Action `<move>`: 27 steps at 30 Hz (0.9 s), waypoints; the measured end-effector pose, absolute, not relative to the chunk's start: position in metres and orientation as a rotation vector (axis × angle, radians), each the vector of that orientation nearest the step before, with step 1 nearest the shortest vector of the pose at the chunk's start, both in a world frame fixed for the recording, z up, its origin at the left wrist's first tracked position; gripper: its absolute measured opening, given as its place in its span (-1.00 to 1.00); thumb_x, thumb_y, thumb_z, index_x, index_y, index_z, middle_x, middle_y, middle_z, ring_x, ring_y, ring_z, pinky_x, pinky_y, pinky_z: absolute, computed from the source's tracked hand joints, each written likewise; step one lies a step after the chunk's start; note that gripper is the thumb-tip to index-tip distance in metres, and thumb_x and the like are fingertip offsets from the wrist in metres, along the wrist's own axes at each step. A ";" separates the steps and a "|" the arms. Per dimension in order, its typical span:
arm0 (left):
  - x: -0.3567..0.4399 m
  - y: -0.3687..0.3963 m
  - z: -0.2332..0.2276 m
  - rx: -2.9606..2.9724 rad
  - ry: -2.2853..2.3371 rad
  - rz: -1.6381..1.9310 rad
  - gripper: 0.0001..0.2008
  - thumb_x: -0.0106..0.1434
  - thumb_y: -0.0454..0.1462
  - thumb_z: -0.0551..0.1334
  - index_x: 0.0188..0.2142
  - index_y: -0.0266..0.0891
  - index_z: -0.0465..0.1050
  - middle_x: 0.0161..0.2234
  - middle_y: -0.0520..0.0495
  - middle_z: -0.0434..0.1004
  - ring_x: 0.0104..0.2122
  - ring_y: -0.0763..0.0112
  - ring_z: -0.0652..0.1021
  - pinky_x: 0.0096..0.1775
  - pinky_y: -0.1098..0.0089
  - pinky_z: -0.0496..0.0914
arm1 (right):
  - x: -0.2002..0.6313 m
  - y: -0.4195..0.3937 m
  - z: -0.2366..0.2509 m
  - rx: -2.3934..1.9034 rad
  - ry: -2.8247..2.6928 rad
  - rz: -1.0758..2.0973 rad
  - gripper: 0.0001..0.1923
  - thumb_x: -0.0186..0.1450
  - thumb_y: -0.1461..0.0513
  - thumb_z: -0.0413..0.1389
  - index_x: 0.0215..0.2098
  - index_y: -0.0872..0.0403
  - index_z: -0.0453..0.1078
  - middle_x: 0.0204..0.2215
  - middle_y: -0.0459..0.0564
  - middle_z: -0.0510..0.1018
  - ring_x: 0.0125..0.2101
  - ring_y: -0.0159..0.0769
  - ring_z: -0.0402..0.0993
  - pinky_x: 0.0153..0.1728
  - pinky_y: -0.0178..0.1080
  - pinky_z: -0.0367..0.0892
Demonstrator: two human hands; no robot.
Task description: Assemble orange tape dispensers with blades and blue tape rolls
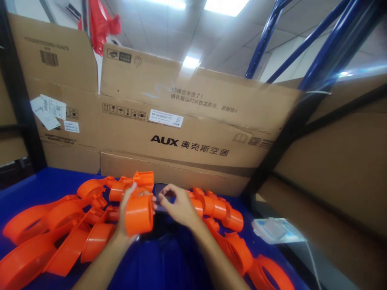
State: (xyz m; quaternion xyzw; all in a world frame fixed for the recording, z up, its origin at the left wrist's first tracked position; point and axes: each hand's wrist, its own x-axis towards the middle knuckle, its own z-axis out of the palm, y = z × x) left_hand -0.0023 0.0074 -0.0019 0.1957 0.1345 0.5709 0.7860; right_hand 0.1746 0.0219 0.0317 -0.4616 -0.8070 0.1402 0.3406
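Cardboard panels (193,139) with printed black lettering and paper labels wall off the back of the blue bench (56,176), standing between dark metal uprights (269,163). Smooth, glossy orange plastic parts (98,241) crowd the bench's left side, some wide and ring-shaped, some short and tubular, several with stems overlapping. More orange pieces (234,219) stand in a slanting row on the right, with larger open rings nearer the front. Between these two groups runs the gap in which both hands work, its far end stopped by the cardboard.

The left hand (123,220) has its fingers wrapped around an orange cylinder (138,216), raised in front of the left group, its rounded wall facing the camera. Just beside it, the right hand (180,205) bends inward, thumb and forefinger curled close in a loop; whether they pinch anything cannot be told. Behind them lies a dark flat rectangular object (159,188). Beyond the bench's right edge sits a white block (276,230) with a pale cable (313,262).
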 end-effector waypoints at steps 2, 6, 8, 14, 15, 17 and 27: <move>0.005 0.004 0.000 0.453 0.461 1.235 -0.63 0.26 -0.01 0.24 -0.39 -0.31 0.50 -0.48 -0.16 0.64 -0.59 0.31 0.61 -0.55 0.40 0.51 | 0.186 0.014 0.029 -1.003 -1.785 0.715 -0.74 0.34 0.03 0.12 -0.33 0.03 0.25 -0.39 -0.03 0.61 -0.38 -0.26 0.59 -0.33 -0.25 0.45; 0.015 -0.004 0.000 0.606 0.565 1.177 -0.55 0.23 0.05 0.25 -0.40 -0.34 0.53 -0.50 -0.17 0.62 -0.61 0.34 0.58 -0.59 0.44 0.43 | 0.197 0.002 0.022 -0.815 -1.404 1.101 -0.61 0.26 -0.04 0.23 -0.29 -0.02 0.16 -0.48 -0.13 0.59 -0.66 -0.36 0.50 -0.59 -0.32 0.39; 0.018 -0.006 -0.002 0.710 0.593 1.158 -0.50 0.25 0.08 0.21 -0.40 -0.36 0.54 -0.51 -0.19 0.62 -0.61 0.35 0.57 -0.59 0.47 0.39 | 0.201 -0.001 0.019 -0.836 -1.352 1.114 -0.60 0.23 -0.04 0.26 -0.26 -0.01 0.21 -0.53 -0.17 0.55 -0.75 -0.42 0.39 -0.71 -0.40 0.25; 0.025 -0.014 -0.003 0.860 0.662 1.040 -0.44 0.27 0.14 0.15 -0.37 -0.34 0.54 -0.53 -0.22 0.61 -0.63 0.34 0.54 -0.58 0.46 0.35 | 0.217 -0.001 0.010 -0.915 -1.195 0.989 -0.62 0.15 0.00 0.35 -0.24 0.06 0.42 -0.65 -0.23 0.39 -0.73 -0.53 0.17 -0.76 -0.46 0.04; 0.027 -0.015 -0.001 0.863 0.663 1.046 -0.47 0.26 0.13 0.17 -0.39 -0.34 0.53 -0.53 -0.21 0.61 -0.62 0.33 0.55 -0.57 0.45 0.36 | 0.219 -0.001 0.010 -0.908 -1.175 0.978 -0.63 0.16 0.01 0.34 -0.22 0.06 0.44 -0.62 -0.22 0.41 -0.71 -0.52 0.19 -0.75 -0.46 0.07; 0.030 -0.018 0.002 0.859 0.649 1.058 -0.51 0.24 0.10 0.22 -0.43 -0.32 0.50 -0.52 -0.20 0.61 -0.61 0.32 0.56 -0.56 0.44 0.37 | 0.221 -0.003 0.010 -0.885 -1.154 0.959 -0.64 0.19 0.00 0.32 -0.19 0.06 0.47 -0.56 -0.16 0.47 -0.67 -0.49 0.25 -0.73 -0.43 0.15; 0.030 -0.016 0.001 0.911 0.600 0.873 -0.47 0.24 0.14 0.19 -0.41 -0.33 0.53 -0.53 -0.24 0.62 -0.59 0.23 0.60 -0.54 0.38 0.42 | 0.214 -0.010 0.013 -0.848 -1.253 0.973 -0.65 0.26 0.00 0.26 -0.14 0.06 0.44 -0.43 -0.05 0.59 -0.60 -0.39 0.42 -0.70 -0.39 0.28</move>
